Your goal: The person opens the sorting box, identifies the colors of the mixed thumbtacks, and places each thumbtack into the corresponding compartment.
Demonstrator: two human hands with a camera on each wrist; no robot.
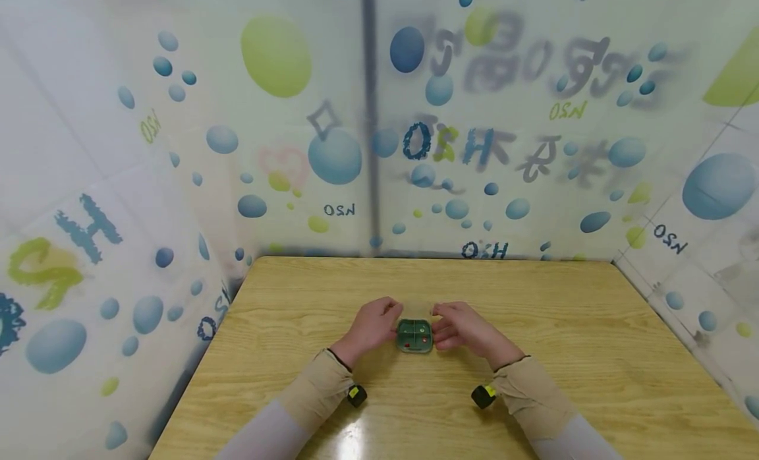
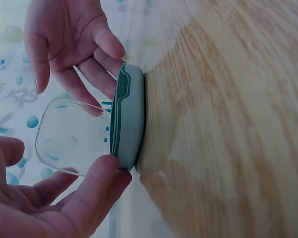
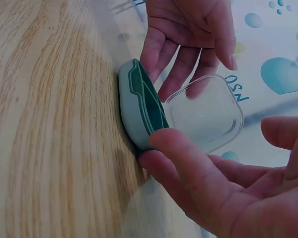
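A small green pill box (image 1: 414,350) with divided compartments sits on the table between the two hands. Its clear lid (image 3: 206,114) stands raised at the far side. Tiny red and whitish pieces lie in some compartments, too small to identify. The left hand (image 1: 372,324) is at the box's left side, its fingertips touching the pale outer wall (image 2: 131,116). At the opposite side, fingers of the right hand (image 1: 466,328) touch the box near its rim. Both thumbs are raised away from the box, and neither hand grips it.
The wood-grain table (image 1: 593,315) extends around the box on all sides. A printed curtain (image 1: 267,150) with blue and green spots hangs behind it and along the sides. A small black device (image 1: 357,395) is strapped at the left wrist, another (image 1: 483,397) at the right.
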